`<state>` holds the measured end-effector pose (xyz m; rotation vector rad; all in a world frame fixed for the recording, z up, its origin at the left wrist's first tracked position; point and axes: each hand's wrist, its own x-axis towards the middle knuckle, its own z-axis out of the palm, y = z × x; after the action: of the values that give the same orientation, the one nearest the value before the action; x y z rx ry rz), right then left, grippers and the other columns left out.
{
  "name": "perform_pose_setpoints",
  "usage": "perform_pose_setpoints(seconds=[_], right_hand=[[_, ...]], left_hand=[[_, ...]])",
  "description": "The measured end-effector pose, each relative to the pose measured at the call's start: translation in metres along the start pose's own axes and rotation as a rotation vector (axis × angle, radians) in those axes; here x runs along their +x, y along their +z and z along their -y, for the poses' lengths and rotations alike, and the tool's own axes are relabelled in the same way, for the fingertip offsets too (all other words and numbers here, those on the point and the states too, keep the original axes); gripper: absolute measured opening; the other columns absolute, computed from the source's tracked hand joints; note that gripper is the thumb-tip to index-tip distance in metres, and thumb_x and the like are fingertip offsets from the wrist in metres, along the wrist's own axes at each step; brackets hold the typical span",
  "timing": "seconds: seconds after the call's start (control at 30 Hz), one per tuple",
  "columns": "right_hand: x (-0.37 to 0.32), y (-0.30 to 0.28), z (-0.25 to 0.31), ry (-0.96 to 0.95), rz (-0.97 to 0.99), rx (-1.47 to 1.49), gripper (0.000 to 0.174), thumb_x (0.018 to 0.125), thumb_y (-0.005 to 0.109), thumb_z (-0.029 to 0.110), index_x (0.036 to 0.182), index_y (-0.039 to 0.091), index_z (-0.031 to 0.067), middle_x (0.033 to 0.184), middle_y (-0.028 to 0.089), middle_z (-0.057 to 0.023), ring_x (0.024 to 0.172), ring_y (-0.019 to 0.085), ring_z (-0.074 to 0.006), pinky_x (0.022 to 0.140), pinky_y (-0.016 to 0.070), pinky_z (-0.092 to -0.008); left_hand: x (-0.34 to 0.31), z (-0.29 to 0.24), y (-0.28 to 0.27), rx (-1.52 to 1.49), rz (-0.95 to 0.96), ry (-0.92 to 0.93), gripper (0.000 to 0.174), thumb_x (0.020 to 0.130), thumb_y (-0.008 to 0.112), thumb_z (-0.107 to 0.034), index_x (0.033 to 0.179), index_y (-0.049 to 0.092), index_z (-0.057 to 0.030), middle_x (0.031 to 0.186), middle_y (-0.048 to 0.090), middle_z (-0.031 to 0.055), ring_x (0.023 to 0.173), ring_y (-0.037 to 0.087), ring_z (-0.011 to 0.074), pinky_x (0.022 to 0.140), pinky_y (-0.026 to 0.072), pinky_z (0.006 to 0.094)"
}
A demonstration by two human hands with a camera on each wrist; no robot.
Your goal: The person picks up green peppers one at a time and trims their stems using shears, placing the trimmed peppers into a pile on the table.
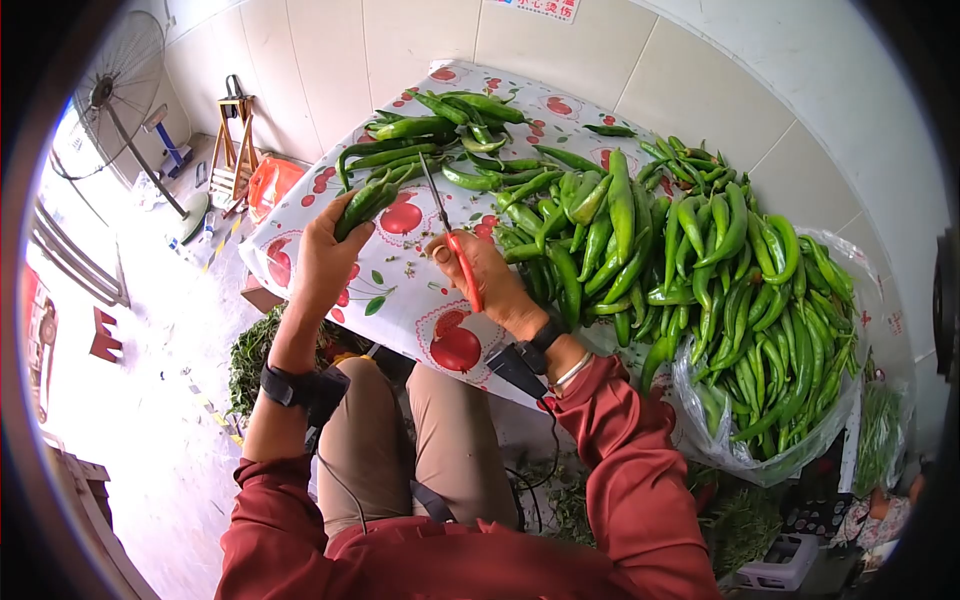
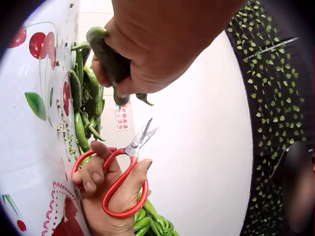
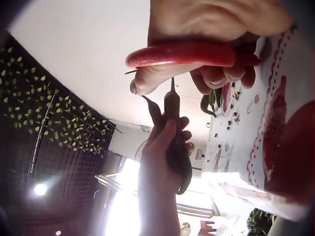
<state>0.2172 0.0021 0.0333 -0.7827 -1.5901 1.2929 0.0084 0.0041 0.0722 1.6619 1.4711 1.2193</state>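
Observation:
Above the left part of the table, my left hand (image 1: 325,250) grips green chili peppers (image 1: 368,205). In the right wrist view two peppers (image 3: 173,110) show in that hand, thin stems pointing toward the scissors. My right hand (image 1: 492,278) holds scissors (image 1: 463,265) by their red handles, fingers and thumb through the loops. The blades (image 2: 142,135) stand slightly apart in the left wrist view, a short way from the peppers. Cut stem bits (image 1: 410,268) lie scattered on the tablecloth between the hands. A row of peppers (image 1: 400,150) lies behind my left hand.
A large heap of peppers (image 1: 620,240) covers the table's right side, spilling from a clear plastic bag (image 1: 770,465). The fruit-patterned tablecloth (image 1: 400,310) ends just before my knees. Greens (image 1: 255,355) sit below at left. A fan (image 1: 105,92) and wooden folding stand (image 1: 235,140) are farther left.

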Motion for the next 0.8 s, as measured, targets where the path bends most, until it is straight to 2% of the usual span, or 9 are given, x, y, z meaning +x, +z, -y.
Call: perform_pose_setpoints(seconds=[0.03, 0.07, 0.1, 0.13, 0.2, 0.27, 0.47, 0.6, 0.8], right_hand=[[0.000, 0.000, -0.002, 0.035, -0.004, -0.010, 0.037, 0.085, 0.061, 0.039, 0.091, 0.055, 0.0030, 0.070, 0.051, 0.0013, 0.062, 0.045, -0.0040, 0.055, 0.0385, -0.0201], [0.000, 0.000, -0.003, 0.070, -0.008, -0.020, 0.036, 0.084, 0.064, 0.037, 0.092, 0.055, 0.0030, 0.073, 0.053, 0.0003, 0.065, 0.047, -0.0049, 0.058, 0.0404, -0.0211], [0.000, 0.001, -0.004, 0.071, -0.009, -0.020, 0.036, 0.084, 0.064, 0.037, 0.092, 0.055, 0.0030, 0.073, 0.053, 0.0003, 0.065, 0.047, -0.0049, 0.058, 0.0404, -0.0211], [-0.001, 0.002, -0.006, 0.007, -0.035, -0.104, 0.037, 0.086, 0.062, 0.037, 0.097, 0.055, 0.0027, 0.074, 0.054, 0.0001, 0.066, 0.049, -0.0067, 0.060, 0.0416, -0.0217], [-0.003, 0.002, -0.004, -0.057, -0.061, -0.189, 0.038, 0.087, 0.060, 0.037, 0.101, 0.056, 0.0023, 0.075, 0.055, -0.0002, 0.067, 0.051, -0.0085, 0.061, 0.0429, -0.0224], [-0.004, 0.001, 0.002, -0.030, -0.054, -0.383, 0.038, 0.087, 0.061, 0.036, 0.102, 0.055, 0.0012, 0.077, 0.058, -0.0014, 0.068, 0.053, -0.0094, 0.062, 0.0443, -0.0238], [-0.002, 0.000, -0.012, 0.010, -0.060, -0.292, 0.042, 0.083, 0.066, 0.034, 0.104, 0.054, -0.0004, 0.073, 0.058, -0.0037, 0.064, 0.053, -0.0085, 0.059, 0.0442, -0.0234], [-0.004, 0.002, -0.005, 0.000, -0.075, -0.347, 0.042, 0.083, 0.066, 0.033, 0.103, 0.054, -0.0009, 0.072, 0.057, -0.0046, 0.064, 0.053, -0.0082, 0.059, 0.0442, -0.0233], [-0.004, 0.001, -0.003, -0.077, -0.120, -0.449, 0.043, 0.084, 0.062, 0.039, 0.097, 0.053, -0.0007, 0.074, 0.058, -0.0087, 0.064, 0.055, -0.0151, 0.059, 0.0443, -0.0285]], left_hand=[[0.000, 0.001, 0.002, 0.000, 0.001, 0.000, 0.035, 0.082, 0.061, -0.007, 0.116, 0.055, -0.0020, 0.088, 0.062, 0.0030, 0.075, 0.055, 0.0071, 0.067, 0.0450, 0.0224], [0.000, 0.004, 0.004, 0.071, -0.079, 0.127, 0.037, 0.082, 0.061, -0.005, 0.118, 0.054, -0.0028, 0.090, 0.062, 0.0053, 0.078, 0.057, 0.0104, 0.070, 0.0455, 0.0244], [0.000, 0.003, 0.006, 0.142, -0.158, 0.254, 0.038, 0.081, 0.060, -0.002, 0.119, 0.053, -0.0037, 0.093, 0.062, 0.0076, 0.081, 0.058, 0.0136, 0.074, 0.0460, 0.0265], [-0.001, 0.000, 0.006, 0.142, -0.158, 0.254, 0.038, 0.081, 0.060, -0.002, 0.119, 0.053, -0.0037, 0.093, 0.062, 0.0076, 0.081, 0.058, 0.0136, 0.074, 0.0460, 0.0265], [-0.006, -0.012, 0.004, 0.299, -0.230, 0.345, 0.038, 0.082, 0.057, -0.002, 0.120, 0.053, -0.0057, 0.104, 0.057, 0.0147, 0.093, 0.058, 0.0288, 0.079, 0.0452, 0.0357], [-0.008, -0.020, 0.004, 0.333, -0.258, 0.350, 0.039, 0.082, 0.056, -0.002, 0.121, 0.052, -0.0066, 0.105, 0.057, 0.0146, 0.093, 0.057, 0.0301, 0.080, 0.0450, 0.0361], [-0.012, -0.027, 0.006, 0.499, -0.294, 0.370, 0.042, 0.081, 0.055, -0.001, 0.123, 0.050, -0.0080, 0.104, 0.056, 0.0135, 0.098, 0.054, 0.0310, 0.083, 0.0433, 0.0384], [-0.014, -0.027, 0.008, 0.560, -0.281, 0.388, 0.043, 0.081, 0.056, -0.002, 0.123, 0.050, -0.0083, 0.104, 0.055, 0.0125, 0.098, 0.054, 0.0304, 0.083, 0.0434, 0.0390], [-0.017, -0.027, 0.012, 0.552, -0.252, 0.375, 0.042, 0.083, 0.055, -0.002, 0.124, 0.050, -0.0096, 0.103, 0.055, 0.0124, 0.095, 0.054, 0.0295, 0.082, 0.0427, 0.0367]])
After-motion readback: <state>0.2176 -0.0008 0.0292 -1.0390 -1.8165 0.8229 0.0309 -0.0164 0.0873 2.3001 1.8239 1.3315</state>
